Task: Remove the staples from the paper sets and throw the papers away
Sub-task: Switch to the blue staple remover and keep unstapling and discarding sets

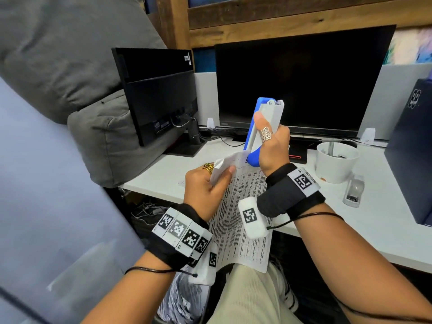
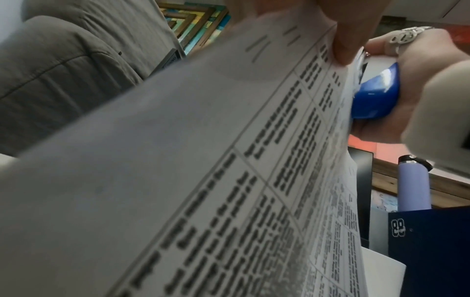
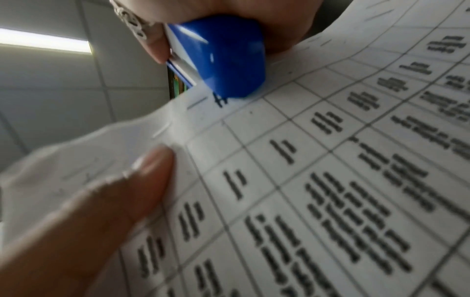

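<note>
Head view: the stapled paper set (image 1: 243,220) hangs over the lap below the white surface (image 1: 374,232), its top corner folded back and pinched by the left hand (image 1: 205,188). At one o'clock from that pinch the right hand (image 1: 272,146) is wrapped around a blue-and-white staple remover (image 1: 259,132), nose on the corner. The sheets look light, limp and easy to tear — best held close beside the staple. Only the right wrist view shows the nose meeting the page; the staple itself I cannot make out.
</note>
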A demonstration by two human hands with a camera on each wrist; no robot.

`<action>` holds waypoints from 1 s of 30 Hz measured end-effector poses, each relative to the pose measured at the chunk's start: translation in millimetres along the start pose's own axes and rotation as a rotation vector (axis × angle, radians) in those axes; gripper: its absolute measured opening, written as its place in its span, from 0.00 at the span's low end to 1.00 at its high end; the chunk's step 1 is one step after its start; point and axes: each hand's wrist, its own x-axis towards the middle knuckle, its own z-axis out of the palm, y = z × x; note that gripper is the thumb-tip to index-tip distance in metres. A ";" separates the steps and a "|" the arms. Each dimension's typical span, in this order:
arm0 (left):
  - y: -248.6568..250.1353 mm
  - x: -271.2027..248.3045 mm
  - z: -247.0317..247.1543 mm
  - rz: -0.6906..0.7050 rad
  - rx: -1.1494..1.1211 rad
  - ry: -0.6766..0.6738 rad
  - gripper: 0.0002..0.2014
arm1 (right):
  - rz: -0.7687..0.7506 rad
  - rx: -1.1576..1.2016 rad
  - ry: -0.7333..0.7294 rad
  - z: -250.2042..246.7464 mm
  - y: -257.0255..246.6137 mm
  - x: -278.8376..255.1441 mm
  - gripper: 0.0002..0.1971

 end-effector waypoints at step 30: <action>-18.9 -3.0 -3.1 -0.158 -0.019 -0.050 0.26 | 0.374 0.175 0.449 -85.1 19.8 55.3 0.29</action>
